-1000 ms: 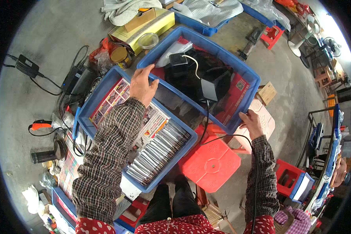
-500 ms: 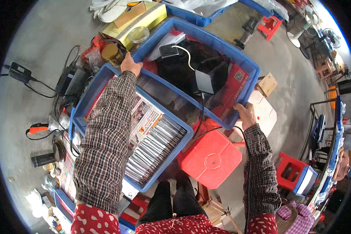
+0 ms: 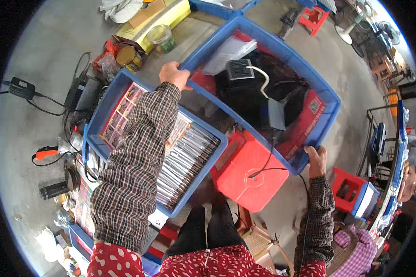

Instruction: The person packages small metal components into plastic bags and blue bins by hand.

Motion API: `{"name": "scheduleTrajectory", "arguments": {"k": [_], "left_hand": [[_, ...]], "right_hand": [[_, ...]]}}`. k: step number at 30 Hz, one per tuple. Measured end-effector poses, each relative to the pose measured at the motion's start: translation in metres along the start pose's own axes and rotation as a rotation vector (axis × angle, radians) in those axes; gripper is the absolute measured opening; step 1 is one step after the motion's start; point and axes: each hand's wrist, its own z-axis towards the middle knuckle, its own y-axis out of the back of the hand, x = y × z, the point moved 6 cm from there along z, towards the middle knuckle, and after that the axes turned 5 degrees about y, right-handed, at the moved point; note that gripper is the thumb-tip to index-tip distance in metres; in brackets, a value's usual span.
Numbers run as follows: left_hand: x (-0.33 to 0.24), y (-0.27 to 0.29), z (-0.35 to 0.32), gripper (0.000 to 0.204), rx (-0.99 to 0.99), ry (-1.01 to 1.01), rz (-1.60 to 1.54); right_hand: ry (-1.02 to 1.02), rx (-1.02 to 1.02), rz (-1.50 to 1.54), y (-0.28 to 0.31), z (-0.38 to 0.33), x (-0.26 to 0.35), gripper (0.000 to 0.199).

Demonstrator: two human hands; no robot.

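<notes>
Here the left hand (image 3: pixel 173 75) has its grip closed over the near-left corner rim of a large blue plastic crate (image 3: pixel 326 99) in the upper middle of the frame, fingers curled over the edge. The right hand (image 3: pixel 317 160) grips the same crate at its lower right corner, thumb and fingers wrapped on the rim. Both sleeves are a dark checked fabric, the left forearm stretching across the frame from the lower left.

Inside the held crate lie a black boxy device with a socket on top (image 3: pixel 239 70), a white cable (image 3: pixel 262 79) curving off it, a pale flat packet (image 3: pixel 229 53) toward the far-left end, and a red printed box (image 3: pixel 305 121) at the right side. A thin black cord (image 3: pixel 269 164) hangs from the crate down onto a red plastic stool (image 3: pixel 247 173) just below it, at frame centre.

Left of the stool, under the left forearm, sits a second blue plastic crate (image 3: pixel 102 121) packed with rows of thin packets (image 3: pixel 189 159) and a colourful printed sheet (image 3: pixel 120 113). Everything stands on a grey concrete floor (image 3: pixel 32 51). Toward the upper left are a yellow cardboard box (image 3: pixel 168 16) and a clear round tub with a green base (image 3: pixel 162 37); at far left, a black charger with its lead (image 3: pixel 23 87) and an orange-handled tool (image 3: pixel 46 152). A small red stool (image 3: pixel 344 182) stands at lower right.
</notes>
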Motion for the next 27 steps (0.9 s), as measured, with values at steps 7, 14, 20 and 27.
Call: {"name": "scheduleTrajectory", "arguments": {"k": [7, 14, 20, 27], "left_hand": [[0.006, -0.076, -0.106, 0.035, 0.209, -0.011, -0.079], [0.049, -0.111, -0.235, 0.038, -0.039, -0.404, 0.091], [0.12, -0.115, -0.277, 0.045, 0.073, -0.242, 0.225], [0.249, -0.075, -0.297, 0.048, 0.047, -0.15, 0.397]], "right_hand": [[0.027, -0.101, 0.021, 0.111, -0.082, -0.048, 0.009], [-0.224, -0.084, -0.008, 0.19, -0.188, -0.149, 0.011], [-0.278, -0.28, 0.111, 0.2, -0.244, -0.198, 0.017], [-0.308, -0.024, -0.008, 0.148, -0.243, -0.261, 0.026]]}}
